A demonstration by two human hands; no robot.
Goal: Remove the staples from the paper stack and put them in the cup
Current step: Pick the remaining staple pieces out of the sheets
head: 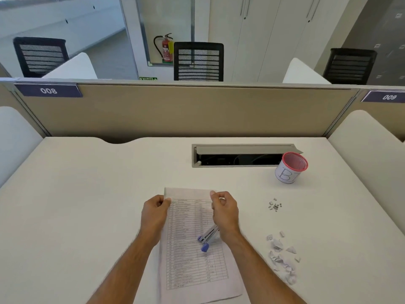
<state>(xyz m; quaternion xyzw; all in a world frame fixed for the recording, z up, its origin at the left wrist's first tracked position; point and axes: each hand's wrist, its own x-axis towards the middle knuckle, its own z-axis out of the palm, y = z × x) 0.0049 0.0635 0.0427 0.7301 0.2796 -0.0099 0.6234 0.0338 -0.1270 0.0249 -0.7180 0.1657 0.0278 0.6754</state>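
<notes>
A printed paper stack (pixel 192 244) lies on the white desk in front of me. My left hand (pixel 154 213) pinches its top left edge. My right hand (pixel 224 210) pinches the stack's top right corner with thumb and fingers curled. A blue and silver staple remover (pixel 208 236) lies on the paper just below my right wrist. A small pile of pulled staples (pixel 275 205) sits on the desk to the right. The red mesh cup (pixel 291 167), wrapped in white paper, stands at the back right.
Torn paper scraps (pixel 281 257) are scattered at the right, near the front. An open cable tray (pixel 238 156) is set into the desk beside the cup. A beige partition (pixel 186 110) closes the desk's far side, with white dividers on both sides.
</notes>
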